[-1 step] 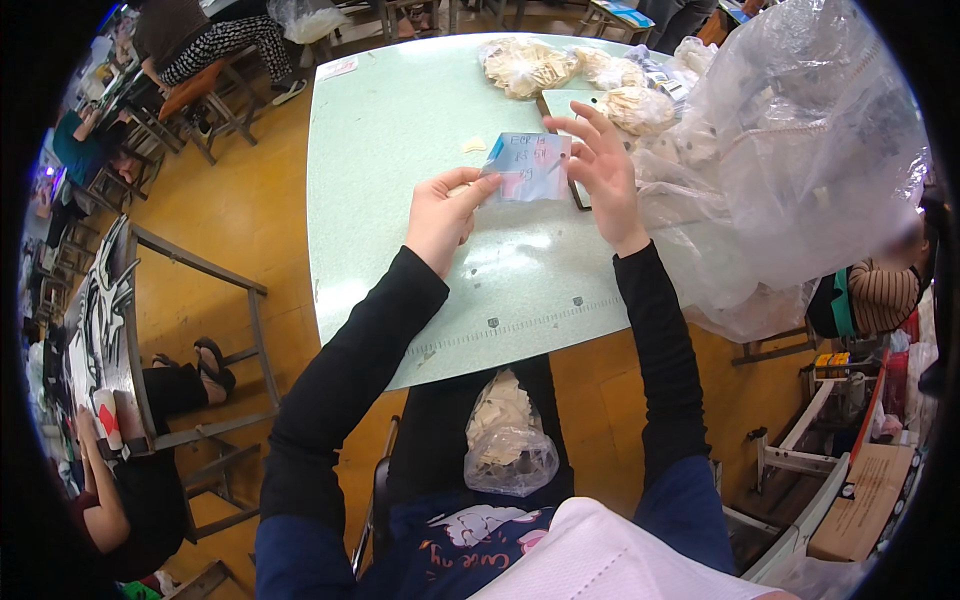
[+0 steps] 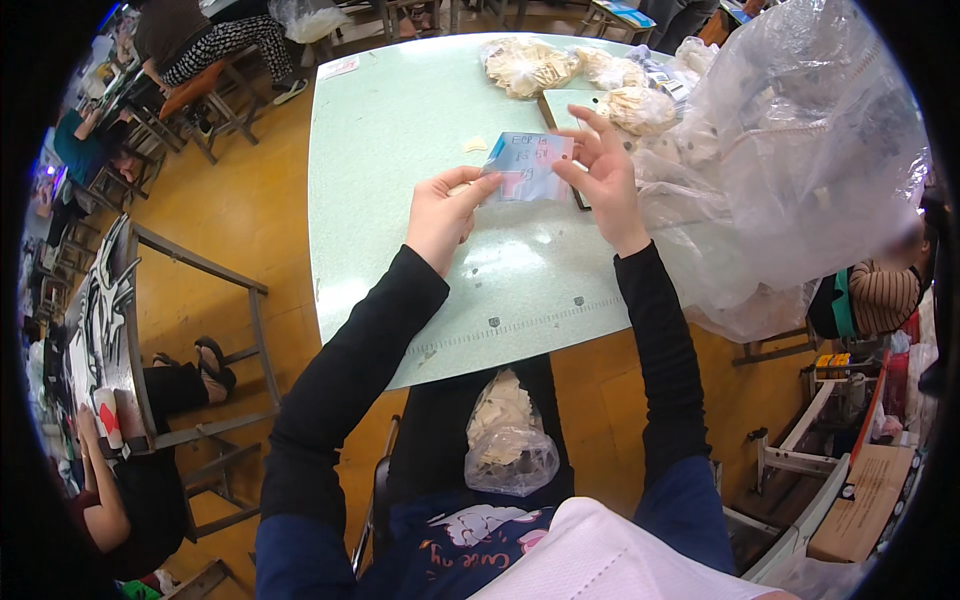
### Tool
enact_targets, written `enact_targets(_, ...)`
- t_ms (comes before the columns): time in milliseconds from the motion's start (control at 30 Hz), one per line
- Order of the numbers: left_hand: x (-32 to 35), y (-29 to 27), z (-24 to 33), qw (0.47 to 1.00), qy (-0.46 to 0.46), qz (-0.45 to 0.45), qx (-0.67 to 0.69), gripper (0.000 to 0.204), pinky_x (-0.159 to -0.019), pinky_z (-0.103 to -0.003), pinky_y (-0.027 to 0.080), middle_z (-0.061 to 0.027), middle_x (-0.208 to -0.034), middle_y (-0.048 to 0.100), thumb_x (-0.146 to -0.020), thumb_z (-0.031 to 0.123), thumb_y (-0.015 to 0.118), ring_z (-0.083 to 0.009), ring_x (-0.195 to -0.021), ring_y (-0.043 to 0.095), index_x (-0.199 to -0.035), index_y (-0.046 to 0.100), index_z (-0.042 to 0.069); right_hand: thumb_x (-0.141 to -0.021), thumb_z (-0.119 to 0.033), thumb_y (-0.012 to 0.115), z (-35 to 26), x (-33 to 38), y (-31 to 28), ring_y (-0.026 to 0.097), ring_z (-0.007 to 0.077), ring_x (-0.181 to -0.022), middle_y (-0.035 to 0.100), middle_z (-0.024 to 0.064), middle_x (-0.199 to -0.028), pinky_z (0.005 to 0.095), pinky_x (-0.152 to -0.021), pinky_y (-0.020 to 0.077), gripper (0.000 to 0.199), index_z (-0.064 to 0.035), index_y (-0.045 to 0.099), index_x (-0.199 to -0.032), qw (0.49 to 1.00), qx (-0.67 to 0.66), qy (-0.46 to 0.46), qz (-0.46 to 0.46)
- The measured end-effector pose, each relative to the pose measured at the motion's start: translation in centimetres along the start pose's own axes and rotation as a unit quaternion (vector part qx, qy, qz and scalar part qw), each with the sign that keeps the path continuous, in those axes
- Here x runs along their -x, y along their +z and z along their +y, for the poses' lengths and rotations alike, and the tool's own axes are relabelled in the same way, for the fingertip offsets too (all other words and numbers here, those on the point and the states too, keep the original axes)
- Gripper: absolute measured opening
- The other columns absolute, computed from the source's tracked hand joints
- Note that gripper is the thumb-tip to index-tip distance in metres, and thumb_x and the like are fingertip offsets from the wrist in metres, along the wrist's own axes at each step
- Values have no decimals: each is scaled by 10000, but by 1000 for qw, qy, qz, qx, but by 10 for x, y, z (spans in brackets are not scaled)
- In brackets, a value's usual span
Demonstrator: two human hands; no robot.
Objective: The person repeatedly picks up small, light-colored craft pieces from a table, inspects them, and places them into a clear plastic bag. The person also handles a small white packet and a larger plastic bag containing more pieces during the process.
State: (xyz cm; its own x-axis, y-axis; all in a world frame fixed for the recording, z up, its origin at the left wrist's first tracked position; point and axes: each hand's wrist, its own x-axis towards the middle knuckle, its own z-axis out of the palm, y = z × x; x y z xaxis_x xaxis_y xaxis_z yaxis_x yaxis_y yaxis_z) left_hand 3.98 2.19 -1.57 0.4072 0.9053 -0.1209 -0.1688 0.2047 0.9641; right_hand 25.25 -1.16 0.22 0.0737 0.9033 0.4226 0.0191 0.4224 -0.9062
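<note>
Head view, single moment. Both hands are raised over the pale green counter (image 2: 400, 150), each clamped on one edge of a small flat blue-and-pink printed packet (image 2: 530, 168). The left hand (image 2: 443, 215) pinches the packet's left edge between thumb and fingers; the right hand (image 2: 600, 175) grips its right edge, fingers spread behind it. The hands are apart, the packet stretched between them, above the middle of the counter. Whether the packet touches the counter cannot be told.

A small cream scrap (image 2: 474, 144) lies on the counter just beyond the packet. At the far edge sit clear bags of cream-coloured pieces (image 2: 528, 66), and another such bag (image 2: 636, 108) lies near the right hand. A large crumpled clear plastic bag (image 2: 790, 170) bulges over the counter's right side, touching or just beside the right forearm. A smaller clear bag of cream pieces (image 2: 508, 440) rests in the person's lap, below the counter's near edge.

Both forearms wear black sleeves (image 2: 350, 370). Other people sit at the picture's left and right rims, well apart.
</note>
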Motion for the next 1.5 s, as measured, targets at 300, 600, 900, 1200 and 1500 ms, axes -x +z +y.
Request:
enact_targets(300, -21, -12, 10, 987, 93, 75, -110, 266, -424, -196, 288, 35, -609, 566, -884, 215, 736, -21, -447, 397, -1010, 727, -19, -888, -3, 694, 11, -4, -2, 666, 101, -885, 708, 80, -976, 219, -781, 541, 435, -33, 557, -1300, 994, 93, 14, -64)
enact_targets(600, -21, -12, 12, 998, 0, 42, 50, 243, -402, -203, 239, 77, -577, 432, -926, 198, 692, -20, -428, 321, -1028, 706, -23, -900, -30, 698, 14, -5, -4, 660, 91, -866, 720, 65, -972, 205, -763, 528, 198, -11, 702, -1097, 993, 101, 23, -52)
enact_targets(900, -31, -35, 3, 895, -114, -4, 431, 158, -426, -170, 322, 11, -766, 460, -1021, 176, 525, -43, -553, 412, -1027, 530, 18, -874, -45, 685, 28, -13, -26, 650, 198, -774, 688, 124, -955, 294, -734, 523, 202, 7, 716, -1066, 928, 331, -24, 171)
enact_targets(1200, -42, -45, 1, 786, -73, 4, 613, 204, -898, -332, 556, -191, -1141, 540, -1057, 171, 406, -229, -1062, 587, -1079, 480, -18, -870, -79, 681, 25, -17, -12, 539, 343, -1190, 583, 142, -1244, 415, -973, 463, 277, -40, 681, -1144, 801, 549, -199, 132)
enact_targets(1500, -41, -42, 3, 811, -24, -79, 580, 612, -1209, -409, 255, -176, -1543, 378, -1083, 408, 177, -280, -1460, 313, -1498, 321, -19, -887, -57, 615, 66, -50, 57, 640, 338, -1014, 675, 166, -1037, 389, -855, 513, 209, -31, 708, -1072, 877, 470, -80, -52)
